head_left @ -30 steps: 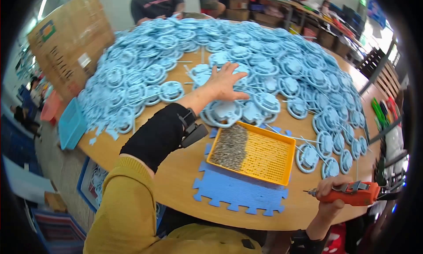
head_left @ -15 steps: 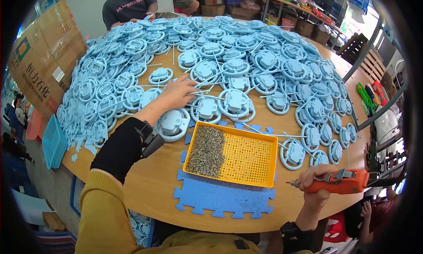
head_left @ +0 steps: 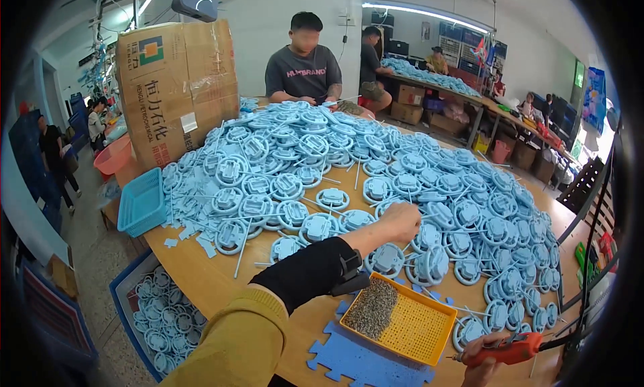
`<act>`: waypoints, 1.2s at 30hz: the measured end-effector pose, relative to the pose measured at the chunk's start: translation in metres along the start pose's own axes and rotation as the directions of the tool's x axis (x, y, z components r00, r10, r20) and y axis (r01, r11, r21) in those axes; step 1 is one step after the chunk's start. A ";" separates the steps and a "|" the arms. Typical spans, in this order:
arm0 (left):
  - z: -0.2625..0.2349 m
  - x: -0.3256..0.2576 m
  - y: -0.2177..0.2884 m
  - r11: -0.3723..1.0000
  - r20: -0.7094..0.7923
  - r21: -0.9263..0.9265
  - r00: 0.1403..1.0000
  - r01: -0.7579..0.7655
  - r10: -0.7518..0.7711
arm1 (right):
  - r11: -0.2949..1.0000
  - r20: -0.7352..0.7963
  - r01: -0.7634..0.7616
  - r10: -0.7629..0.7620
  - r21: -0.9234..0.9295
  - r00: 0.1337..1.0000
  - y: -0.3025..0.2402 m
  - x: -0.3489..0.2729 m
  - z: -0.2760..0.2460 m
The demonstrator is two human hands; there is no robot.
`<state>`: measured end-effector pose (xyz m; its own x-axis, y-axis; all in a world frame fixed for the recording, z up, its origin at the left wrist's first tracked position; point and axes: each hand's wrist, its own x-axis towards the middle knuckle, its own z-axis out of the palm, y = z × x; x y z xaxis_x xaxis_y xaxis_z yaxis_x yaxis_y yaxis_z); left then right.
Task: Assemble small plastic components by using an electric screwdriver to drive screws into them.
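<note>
Orange power driver point(head_left: 514, 349): one, wrapped in right grip point(head_left: 477, 352) | yellow tray point(head_left: 421, 325): one | left grip point(head_left: 401, 223) (can't tell)

The person's left sleeve point(head_left: 235, 343) is showing mustard yellow, its cloth gathering into a ribbed cuff point(head_left: 270, 300). Beyond the cuff, a close-fitting black cover point(head_left: 302, 278) is hugging the forearm, reaching toward the wrist. A black strap point(head_left: 349, 258) is circling over it and carrying a dark, blocky device point(head_left: 351, 284). The left hand point(head_left: 400, 223) and right hand point(head_left: 481, 359) are showing bare.
</note>
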<state>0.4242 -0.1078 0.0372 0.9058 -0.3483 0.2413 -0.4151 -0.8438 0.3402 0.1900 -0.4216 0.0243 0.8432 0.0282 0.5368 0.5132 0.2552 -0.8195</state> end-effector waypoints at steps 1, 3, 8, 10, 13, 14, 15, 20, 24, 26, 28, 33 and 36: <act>-0.002 0.002 0.013 0.995 -0.116 -0.005 0.988 -0.104 0.103 | 0.998 -0.136 0.028 -0.036 -0.065 0.990 0.000 -0.010 0.003; -0.030 -0.014 0.021 0.988 -0.302 -0.008 0.942 -0.153 0.144 | 0.998 -0.089 0.004 -0.009 -0.059 0.996 -0.004 -0.006 0.005; -0.115 -0.120 0.037 0.943 -0.480 -0.180 0.862 -0.280 0.164 | 0.995 -0.097 -0.084 0.088 0.047 0.991 -0.006 -0.007 0.001; -0.133 -0.185 0.045 0.968 -0.470 -0.203 0.882 -0.146 0.034 | 0.990 -0.024 -0.064 0.067 0.128 0.997 0.015 0.006 0.004; -0.112 -0.262 0.041 0.940 -0.473 -0.336 0.853 0.060 -0.224 | 0.995 -0.065 0.019 -0.012 0.102 0.998 0.032 0.021 0.024; -0.103 -0.291 0.037 0.939 -0.493 -0.333 0.833 0.088 -0.253 | 0.997 -0.056 0.020 -0.016 0.080 0.998 0.035 0.025 0.029; -0.087 -0.319 0.034 0.936 -0.512 -0.332 0.811 0.116 -0.282 | 0.996 -0.066 0.033 -0.027 0.087 0.997 0.041 0.028 0.034; -0.024 -0.420 0.041 0.826 -0.490 -0.454 0.681 0.333 -0.544 | 0.997 -0.086 0.037 -0.031 0.074 0.996 0.064 0.036 0.044; -0.009 -0.462 0.030 0.736 -0.367 -0.492 0.657 0.464 -0.659 | 0.998 -0.054 0.031 -0.027 0.063 0.998 0.071 0.034 0.035; -0.007 -0.464 0.025 0.732 -0.277 -0.410 0.691 0.544 -0.668 | 0.997 -0.028 0.035 -0.034 0.071 0.999 0.070 0.034 0.031; -0.010 -0.461 0.027 0.850 -0.300 -0.153 0.796 0.504 -0.526 | 0.998 -0.029 0.030 -0.028 0.064 0.999 0.073 0.035 0.030; -0.033 -0.429 0.043 0.849 -0.183 0.095 0.847 0.520 -0.499 | 0.998 -0.057 0.015 -0.012 0.055 0.998 0.078 0.038 0.033; -0.027 -0.407 0.055 0.902 -0.139 0.053 0.897 0.429 -0.419 | 1.000 -0.048 0.009 -0.007 0.026 0.999 0.081 0.038 0.031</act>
<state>0.0308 -0.0016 -0.0181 0.9748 0.0980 0.2003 0.0192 -0.9318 0.3624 0.2587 -0.3704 -0.0154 0.8461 -0.0204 0.5326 0.5162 0.2800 -0.8094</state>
